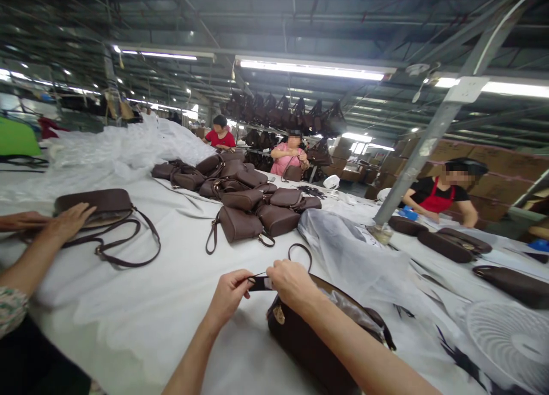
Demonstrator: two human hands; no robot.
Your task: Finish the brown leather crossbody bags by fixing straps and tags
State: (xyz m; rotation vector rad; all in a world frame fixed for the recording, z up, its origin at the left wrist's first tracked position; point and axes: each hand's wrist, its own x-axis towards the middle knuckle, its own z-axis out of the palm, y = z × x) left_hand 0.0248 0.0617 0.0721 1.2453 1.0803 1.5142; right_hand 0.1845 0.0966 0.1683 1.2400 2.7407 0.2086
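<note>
A dark brown handbag (306, 340) lies on the white-covered table in front of me, its top open and clear plastic (349, 310) showing inside. Above its near end, a short dark strap (258, 284) with a small pale patch is stretched between my hands. My left hand (231, 296) pinches the strap's left end, fingers closed. Curled over the other end is my right hand (291, 280), also closed, its forearm crossing over the bag. A thin strap loop rises behind my right hand. A gold-coloured metal fitting (278, 314) shows on the bag's side.
Brown bags (240, 220) are heaped mid-table. A co-worker's hands (64, 223) touch another bag (100, 203) at left. Plastic sheeting (351, 249), a metal post (422, 155) and a white fan (510, 338) stand right. Other people work beyond.
</note>
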